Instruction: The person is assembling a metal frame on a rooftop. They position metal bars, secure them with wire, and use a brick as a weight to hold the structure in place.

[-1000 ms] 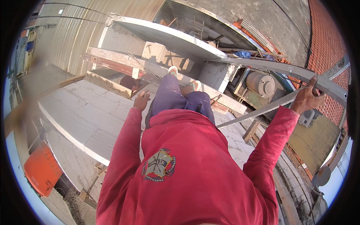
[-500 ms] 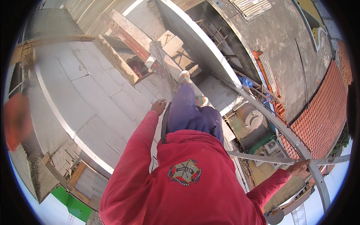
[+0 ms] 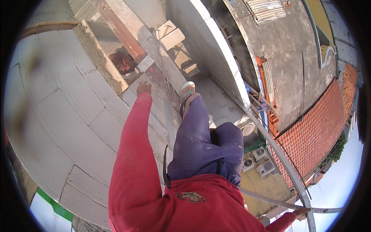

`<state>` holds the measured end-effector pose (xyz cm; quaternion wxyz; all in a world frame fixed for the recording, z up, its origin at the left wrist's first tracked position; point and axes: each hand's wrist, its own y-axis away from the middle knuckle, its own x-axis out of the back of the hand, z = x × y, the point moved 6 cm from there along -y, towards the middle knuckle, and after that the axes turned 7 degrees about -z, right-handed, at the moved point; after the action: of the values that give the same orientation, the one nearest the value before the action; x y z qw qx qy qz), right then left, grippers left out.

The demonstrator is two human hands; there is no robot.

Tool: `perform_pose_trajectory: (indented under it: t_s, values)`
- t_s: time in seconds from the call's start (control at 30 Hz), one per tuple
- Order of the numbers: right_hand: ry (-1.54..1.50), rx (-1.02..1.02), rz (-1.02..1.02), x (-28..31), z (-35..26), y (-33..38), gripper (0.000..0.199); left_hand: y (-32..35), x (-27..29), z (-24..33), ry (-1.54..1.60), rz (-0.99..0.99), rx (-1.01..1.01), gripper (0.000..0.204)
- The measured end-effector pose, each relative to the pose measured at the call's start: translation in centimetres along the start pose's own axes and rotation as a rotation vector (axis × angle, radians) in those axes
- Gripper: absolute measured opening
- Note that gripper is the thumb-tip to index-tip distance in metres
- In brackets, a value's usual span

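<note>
The left hand (image 3: 143,89) pressed curled fingers against the grey block wall (image 3: 69,116), just below the rough opening (image 3: 116,58), holding nothing. The right hand (image 3: 301,212), far out to the right, gripped a thin metal rail (image 3: 270,201) running sideways; the raised foot in a sandal (image 3: 187,91) was nearer the left hand.

A wall of pale grey blocks (image 3: 69,127) spreads beneath and left of the left hand (image 3: 143,89), which presses on it. Rough mortar (image 3: 98,58) edges its opening just above that hand. Far right, the right hand (image 3: 300,212) grips a metal bar (image 3: 270,201).

Hands (image 3: 143,89) on block wall (image 3: 77,116), rail (image 3: 278,154)
</note>
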<state>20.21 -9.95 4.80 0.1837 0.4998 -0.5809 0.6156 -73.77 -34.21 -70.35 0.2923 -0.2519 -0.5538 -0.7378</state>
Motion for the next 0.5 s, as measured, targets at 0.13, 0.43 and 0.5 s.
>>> perform_pose_trajectory:
  t_s: [0.13, 0.43, 0.5]
  values:
    - [0.368, 0.24, 0.41, 7.2, -2.5, -7.4, 0.098, -8.6, -6.3, -1.8, 0.011, -0.049, -0.104, 0.057]
    - [0.11, 0.255, 0.207, 3.3, -5.8, 3.6, 0.093, -17.7, -6.6, 2.7, -0.28, 0.22, -0.202, 0.088]
    - [0.095, 0.27, 0.207, 2.9, -6.8, 5.5, 0.092, -19.7, -7.9, 1.7, -0.277, 0.112, -0.158, 0.093]
